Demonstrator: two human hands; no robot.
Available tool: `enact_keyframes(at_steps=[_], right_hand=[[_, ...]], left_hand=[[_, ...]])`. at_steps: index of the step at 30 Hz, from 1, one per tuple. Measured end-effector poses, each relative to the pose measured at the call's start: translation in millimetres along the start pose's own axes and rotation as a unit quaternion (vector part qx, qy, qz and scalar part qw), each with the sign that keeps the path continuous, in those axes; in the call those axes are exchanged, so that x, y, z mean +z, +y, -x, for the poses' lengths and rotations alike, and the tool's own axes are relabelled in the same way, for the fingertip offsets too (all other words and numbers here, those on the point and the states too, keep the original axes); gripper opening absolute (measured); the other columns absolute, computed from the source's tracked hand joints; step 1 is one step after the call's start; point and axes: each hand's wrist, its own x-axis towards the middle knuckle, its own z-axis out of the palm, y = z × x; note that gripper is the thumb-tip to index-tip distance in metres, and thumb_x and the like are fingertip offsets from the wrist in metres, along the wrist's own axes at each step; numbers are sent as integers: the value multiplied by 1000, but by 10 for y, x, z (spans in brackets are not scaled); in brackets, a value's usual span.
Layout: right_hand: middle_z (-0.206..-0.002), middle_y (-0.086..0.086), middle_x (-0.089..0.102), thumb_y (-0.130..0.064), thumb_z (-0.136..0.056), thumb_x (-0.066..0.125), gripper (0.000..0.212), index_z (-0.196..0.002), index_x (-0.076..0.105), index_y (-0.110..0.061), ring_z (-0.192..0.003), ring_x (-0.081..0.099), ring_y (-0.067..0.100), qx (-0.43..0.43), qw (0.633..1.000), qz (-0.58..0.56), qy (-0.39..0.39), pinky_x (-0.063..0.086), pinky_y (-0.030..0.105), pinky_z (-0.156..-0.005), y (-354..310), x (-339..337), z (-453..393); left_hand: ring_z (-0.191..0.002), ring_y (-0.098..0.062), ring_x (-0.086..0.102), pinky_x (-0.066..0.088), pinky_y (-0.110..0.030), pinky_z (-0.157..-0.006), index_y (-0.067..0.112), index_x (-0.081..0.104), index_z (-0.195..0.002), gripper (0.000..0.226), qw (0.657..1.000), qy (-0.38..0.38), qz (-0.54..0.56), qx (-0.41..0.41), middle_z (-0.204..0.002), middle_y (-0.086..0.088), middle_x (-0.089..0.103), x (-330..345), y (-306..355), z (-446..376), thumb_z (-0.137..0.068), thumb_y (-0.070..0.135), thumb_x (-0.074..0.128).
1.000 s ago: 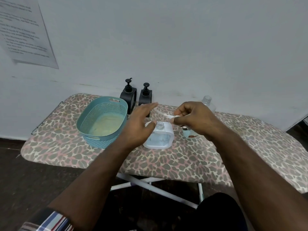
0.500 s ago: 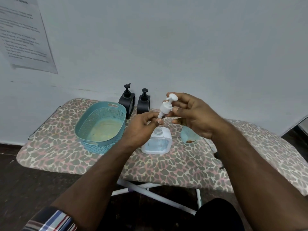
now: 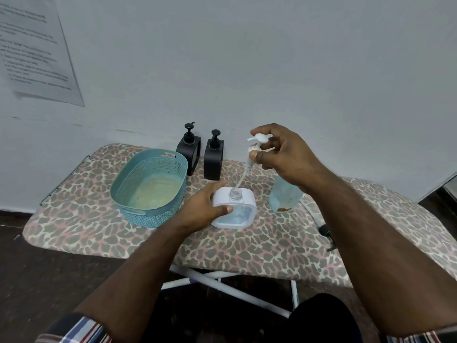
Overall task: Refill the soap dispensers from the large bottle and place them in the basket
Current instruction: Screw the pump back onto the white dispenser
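Since a moment ago, the right hand (image 3: pixel 279 154), fingers pinching the white pump (image 3: pixel 256 144), has lifted its tube nearly clear of the white dispenser (image 3: pixel 235 206) at frame centre, gripped by the left hand (image 3: pixel 202 206), so refilling can follow.

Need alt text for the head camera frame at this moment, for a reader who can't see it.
The right hand holds a white pump lifted above a white soap dispenser, tube tip at its open neck, while the left hand grips the dispenser on a leopard-print board. A teal basket, two black dispensers and a large bottle stand nearby.
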Motion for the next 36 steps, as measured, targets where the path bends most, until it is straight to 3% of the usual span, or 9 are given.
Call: enact_keyframes(at_steps=[7,14,21,24,28,30,33,36], right_hand=[[-106,-3,69,-25,-84,81,39,-118,64,-34,-92,69,16,0,998,41,-45,59,46,-88,64,85,-15],[-93,-13,66,-18,-82,82,28,-102,64,-27,-80,61,5,13,984,133,-121,46,28,-75,306,430,-44],[-101,-17,64,-18,-83,80,45,-123,63,-28,-83,57,-3,-2,975,165,-151,46,21,-76,365,505,-57],[-103,-12,65,-27,-80,84,45,-121,66,-25,-85,58,4,-21,972,197,-128,44,27,-76,385,539,-35],[-124,-13,58,-26,-78,86,74,-143,51,-26,-106,55,9,-6,967,198,-158,41,26,-86,368,542,-11],[-133,-7,61,-19,-78,83,77,-147,48,-26,-110,57,12,-1,967,202,-157,43,25,-88,346,528,-18],[-124,-3,67,-24,-76,84,73,-142,53,-25,-105,62,15,4,969,222,-106,43,25,-83,348,584,11],[-108,-6,60,-39,-72,89,88,-146,45,-24,-95,56,13,22,970,226,-84,40,27,-79,377,639,35]], left_hand=[[-123,-16,59,48,-35,-107,23,52,-145,64,1000,11,12,11,-136,3,62,26,-23,-20,-88,21,80],[-119,-13,59,49,-26,-95,24,54,-141,57,999,7,29,31,-130,6,63,27,-3,-6,-90,19,78],[-119,-13,60,51,-34,-103,28,55,-139,56,998,7,48,31,-129,7,63,27,-41,-13,-89,17,78],[-118,-9,61,52,-34,-103,28,56,-139,56,998,7,54,33,-130,7,64,32,-60,-19,-89,18,79],[-119,-10,61,52,-35,-103,28,55,-138,57,998,11,54,38,-131,6,65,42,-71,-21,-88,17,79],[-118,-13,61,51,-34,-102,26,55,-138,57,998,16,47,39,-130,5,64,46,-74,-27,-88,14,79],[-117,-13,61,50,-33,-101,25,56,-139,56,998,27,28,44,-129,5,64,60,-83,-22,-89,14,77],[-117,-12,60,48,-31,-101,23,55,-141,57,998,29,20,48,-131,5,63,73,-87,-6,-89,14,76]])
